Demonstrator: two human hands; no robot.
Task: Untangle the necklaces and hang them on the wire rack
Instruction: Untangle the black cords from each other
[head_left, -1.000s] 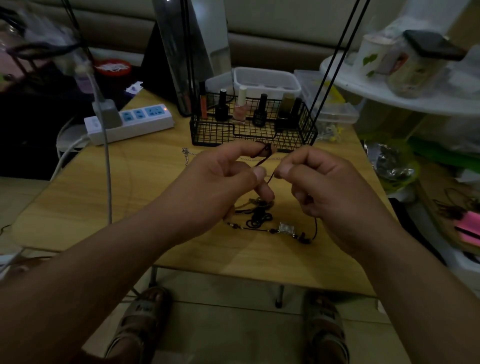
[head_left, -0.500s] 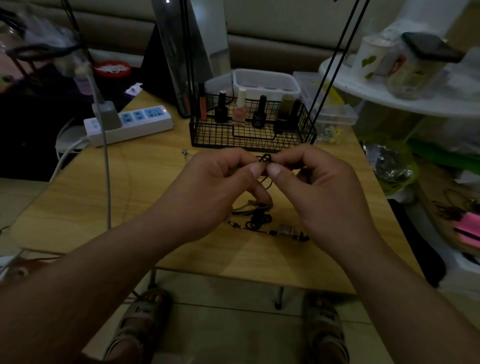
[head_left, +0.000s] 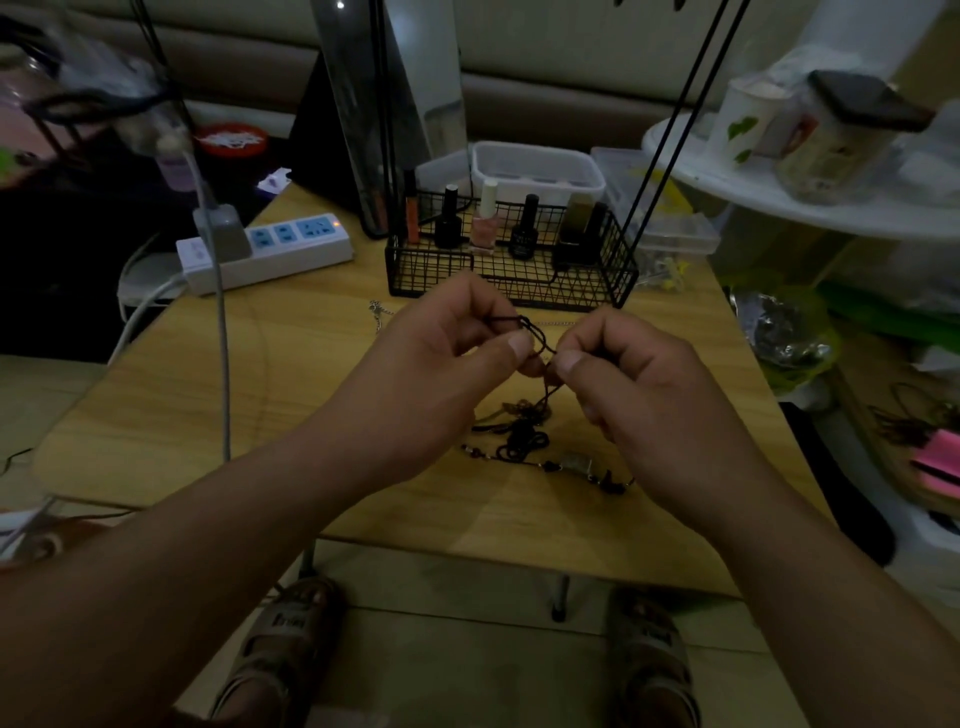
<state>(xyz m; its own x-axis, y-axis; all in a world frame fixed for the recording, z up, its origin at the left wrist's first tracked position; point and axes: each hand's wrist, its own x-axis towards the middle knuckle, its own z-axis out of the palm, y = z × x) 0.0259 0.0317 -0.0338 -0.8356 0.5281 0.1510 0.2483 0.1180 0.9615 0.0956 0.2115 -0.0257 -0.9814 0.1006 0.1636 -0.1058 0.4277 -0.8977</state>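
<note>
At the centre of the frame, above the table (head_left: 208, 405), the left hand (head_left: 441, 379) and right hand (head_left: 644, 400) meet almost thumb to thumb. Each pinches the black cord (head_left: 519, 319) between thumb and forefinger, with the other fingers curled under. A small loop or knot shows in the short stretch between the two grips. Holding it raised and close probably lets the pinches work against each other, clear of the pile. From the right thumb the cord drops to the tangle (head_left: 524, 439) on the table just below the hands. It is made of dark cords coiled together, with small beads and a pale pendant (head_left: 574, 462) at its right. A thin silver chain (head_left: 375, 310) lies apart, at the upper left of the hands. Behind them stands the rack (head_left: 566, 291), with bottles (head_left: 487, 218) in its basket. No necklace hangs on the part in view.
</note>
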